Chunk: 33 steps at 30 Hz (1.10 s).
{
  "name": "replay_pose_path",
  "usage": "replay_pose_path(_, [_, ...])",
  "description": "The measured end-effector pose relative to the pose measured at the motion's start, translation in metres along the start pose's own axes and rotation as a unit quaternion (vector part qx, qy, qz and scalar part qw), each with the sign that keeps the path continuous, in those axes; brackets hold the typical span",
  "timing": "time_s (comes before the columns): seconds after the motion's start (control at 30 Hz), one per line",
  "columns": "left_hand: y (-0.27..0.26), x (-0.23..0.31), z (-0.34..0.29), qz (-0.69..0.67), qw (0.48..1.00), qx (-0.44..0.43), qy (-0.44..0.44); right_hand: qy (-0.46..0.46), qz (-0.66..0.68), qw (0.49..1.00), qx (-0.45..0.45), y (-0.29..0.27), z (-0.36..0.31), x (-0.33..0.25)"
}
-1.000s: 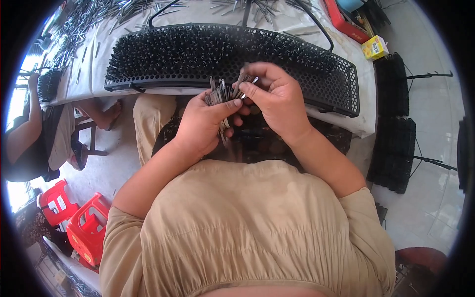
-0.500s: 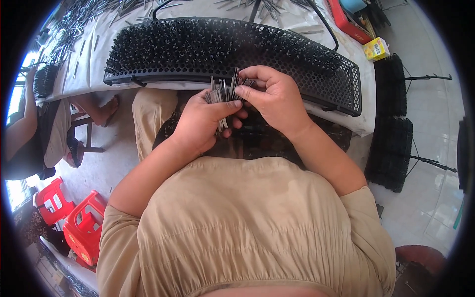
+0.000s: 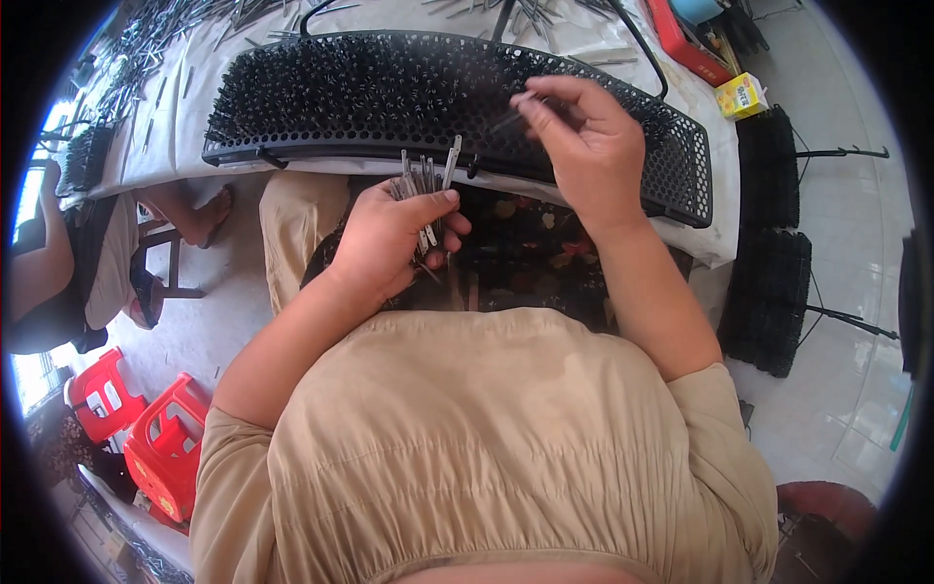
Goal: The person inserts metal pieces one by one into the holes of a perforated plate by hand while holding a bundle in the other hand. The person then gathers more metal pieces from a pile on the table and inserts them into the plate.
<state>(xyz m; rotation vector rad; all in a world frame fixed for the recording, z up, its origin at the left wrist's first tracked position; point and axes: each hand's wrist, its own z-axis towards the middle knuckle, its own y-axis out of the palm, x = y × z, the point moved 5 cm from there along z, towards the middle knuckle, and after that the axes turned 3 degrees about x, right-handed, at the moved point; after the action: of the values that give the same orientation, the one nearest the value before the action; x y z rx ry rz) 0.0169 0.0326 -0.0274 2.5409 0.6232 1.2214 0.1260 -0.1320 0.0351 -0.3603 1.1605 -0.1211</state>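
A bundle of thin metal strips point(image 3: 428, 178) sticks up from my left hand point(image 3: 389, 234), whose fingers are wrapped round it with the thumb across the front. My right hand point(image 3: 598, 156) is raised over the right half of a long black perforated rack point(image 3: 341, 151). Between its thumb and forefinger is a thin strip point(image 3: 505, 123), smeared by motion, tip toward the holes. Black bristle-like pieces point(image 3: 331, 92) stand densely in the rack's left and middle holes and thin out rightward. Whether the pinched strip touches the rack, I cannot tell.
Loose metal strips point(image 3: 146, 58) lie heaped on the white-covered table point(image 3: 180, 131). A red box point(image 3: 681, 49) and a yellow carton point(image 3: 741, 95) stand at the far right. More filled racks point(image 3: 773, 302) are on the right. Another person point(image 3: 44, 243) sits at left, near red stools point(image 3: 165, 448).
My right hand has moved away from the bundle, up and to the right over the rack, with a thin strip in its pinch. My left hand has stayed nearly in place.
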Motion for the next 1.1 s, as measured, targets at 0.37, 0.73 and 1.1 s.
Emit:
replay_pose_path(0.37, [0.004,-0.003,0.000,0.029,0.999,-0.021,0.000,-0.231,-0.205,0.950,-0.037,0.020,0.022,-0.023])
replay_pose_path(0.73, [0.007,-0.004,0.001,0.040,0.999,-0.026,0.002,-0.269,-0.229,0.935,-0.044,0.016,0.023,-0.026])
replay_pose_path(1.1, [0.007,-0.004,0.001,0.038,0.999,-0.017,0.005,-0.256,-0.244,0.934,-0.045,0.013,0.022,-0.023])
